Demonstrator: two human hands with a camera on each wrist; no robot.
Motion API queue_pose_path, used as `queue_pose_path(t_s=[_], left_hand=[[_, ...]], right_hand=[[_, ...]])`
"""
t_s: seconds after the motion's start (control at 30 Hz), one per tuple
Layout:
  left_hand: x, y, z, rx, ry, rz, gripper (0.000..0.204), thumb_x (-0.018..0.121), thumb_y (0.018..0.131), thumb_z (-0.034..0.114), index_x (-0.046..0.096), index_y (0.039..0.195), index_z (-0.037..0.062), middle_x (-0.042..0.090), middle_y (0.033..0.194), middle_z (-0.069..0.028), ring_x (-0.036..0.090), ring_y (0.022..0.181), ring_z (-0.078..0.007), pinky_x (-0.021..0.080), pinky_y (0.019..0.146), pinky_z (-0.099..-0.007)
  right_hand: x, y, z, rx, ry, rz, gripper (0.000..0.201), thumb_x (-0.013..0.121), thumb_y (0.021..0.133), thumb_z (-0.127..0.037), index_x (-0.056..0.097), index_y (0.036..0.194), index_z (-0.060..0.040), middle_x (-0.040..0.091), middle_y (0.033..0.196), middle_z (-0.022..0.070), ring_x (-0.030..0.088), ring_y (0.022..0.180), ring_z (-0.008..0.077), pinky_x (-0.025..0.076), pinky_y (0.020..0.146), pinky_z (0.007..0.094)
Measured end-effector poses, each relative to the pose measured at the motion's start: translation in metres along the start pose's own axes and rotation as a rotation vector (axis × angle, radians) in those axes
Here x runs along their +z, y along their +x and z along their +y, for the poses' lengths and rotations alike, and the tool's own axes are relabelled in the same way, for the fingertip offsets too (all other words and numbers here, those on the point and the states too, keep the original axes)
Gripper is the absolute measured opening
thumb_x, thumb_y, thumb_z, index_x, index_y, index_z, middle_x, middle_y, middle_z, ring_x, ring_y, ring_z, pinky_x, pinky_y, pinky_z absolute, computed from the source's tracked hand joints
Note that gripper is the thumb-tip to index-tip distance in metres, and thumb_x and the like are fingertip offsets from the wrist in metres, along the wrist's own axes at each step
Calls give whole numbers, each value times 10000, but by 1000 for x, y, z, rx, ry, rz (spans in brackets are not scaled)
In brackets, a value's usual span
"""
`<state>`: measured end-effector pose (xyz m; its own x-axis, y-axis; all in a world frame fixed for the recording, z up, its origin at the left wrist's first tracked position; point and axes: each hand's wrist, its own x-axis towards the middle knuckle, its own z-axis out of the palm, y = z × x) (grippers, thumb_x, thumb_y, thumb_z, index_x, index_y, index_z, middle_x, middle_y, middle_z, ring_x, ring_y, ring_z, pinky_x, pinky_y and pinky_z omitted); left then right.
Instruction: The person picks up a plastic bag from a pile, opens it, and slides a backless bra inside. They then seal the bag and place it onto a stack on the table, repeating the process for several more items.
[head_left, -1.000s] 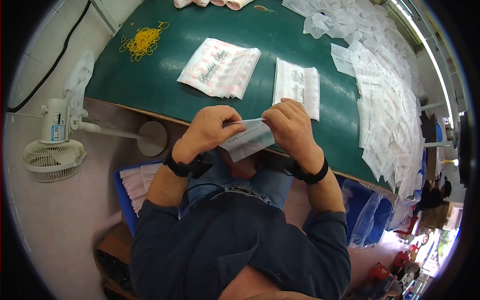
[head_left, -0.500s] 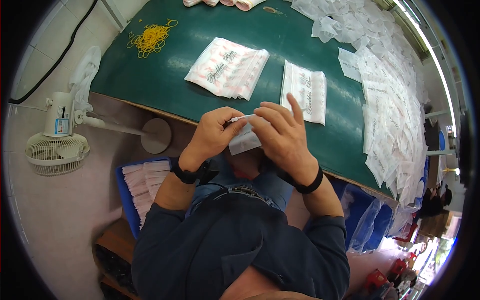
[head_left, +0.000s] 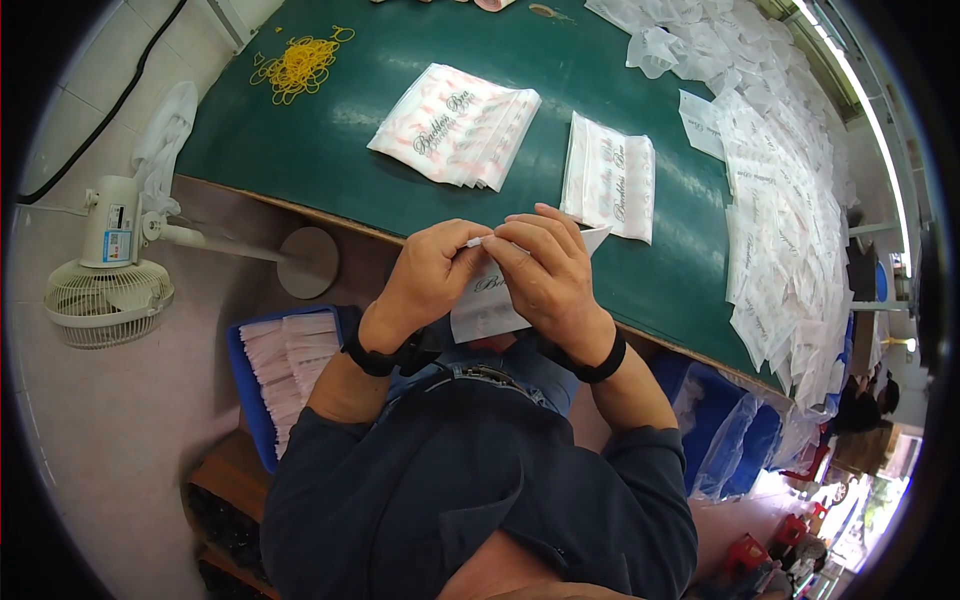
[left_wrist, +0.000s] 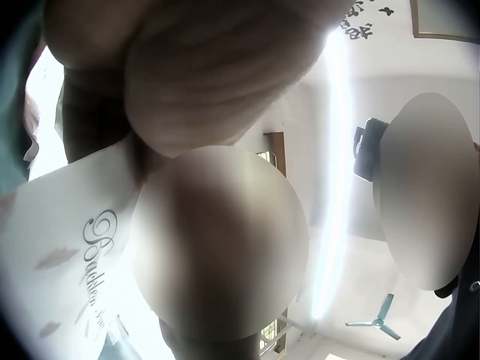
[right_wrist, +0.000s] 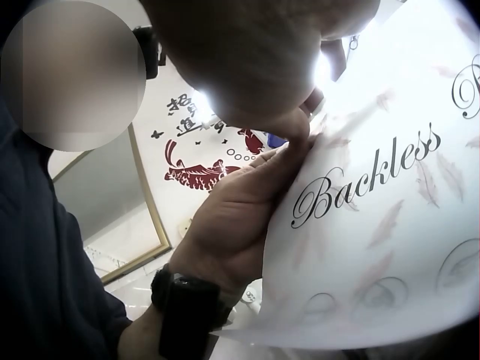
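A translucent printed plastic bag hangs between the two hands in front of the table edge. My left hand pinches its upper edge between thumb and forefinger. Close beside it, my right hand grips the same edge, fingertips meeting the left ones. Behind the right hand a corner of the bag sticks out to the right. In the right wrist view, the bag shows "Backless" lettering and pale pink feathers. The left wrist view has part of the bag at lower left. Fingers cover the gripped edge.
On the green table lie a fanned stack of bags, a smaller stack and yellow rubber bands. A large heap of bags covers the right side. A blue bin and a fan stand left.
The right hand let its fingers spread off the bag, then came back to grip the edge beside the left hand. The bag now hangs more spread out. The left hand kept its pinch.
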<state>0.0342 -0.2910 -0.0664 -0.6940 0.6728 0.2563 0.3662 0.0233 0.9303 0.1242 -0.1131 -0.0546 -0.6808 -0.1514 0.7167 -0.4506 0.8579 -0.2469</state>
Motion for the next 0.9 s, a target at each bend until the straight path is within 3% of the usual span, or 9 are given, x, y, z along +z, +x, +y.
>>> queue_pose_path(t_s=[0.43,0.7,0.8,0.9], left_hand=[[6,-1,-4,30,87,-18,151,671,966,44,717,1092,-27,727,964,-197,704,866,-380,558,760,-407],[10,0,-6,-14,100,-48,147,680,971,63,723,1078,-29,726,953,-191,700,855,-377,553,752,-407],[9,-1,-7,13,95,-54,139,692,1004,74,739,1096,-19,736,923,-120,699,801,-193,541,721,-311],[7,-4,-7,-28,100,-51,141,696,1011,86,740,1098,-16,732,911,-111,687,787,-176,536,713,-302]], right_hand=[[-3,-2,-3,127,58,-103,356,774,799,43,697,1128,-66,693,1134,77,684,1073,301,521,1058,478],[-8,-11,12,162,60,-159,320,759,802,47,669,1086,-68,685,1129,95,672,1055,321,527,998,455],[-10,-6,5,213,272,-150,321,757,797,57,668,1082,-61,681,1147,111,670,1053,340,532,956,441],[-11,-11,9,235,203,-173,328,752,795,67,670,1089,-52,676,1153,121,670,1049,349,540,928,429]])
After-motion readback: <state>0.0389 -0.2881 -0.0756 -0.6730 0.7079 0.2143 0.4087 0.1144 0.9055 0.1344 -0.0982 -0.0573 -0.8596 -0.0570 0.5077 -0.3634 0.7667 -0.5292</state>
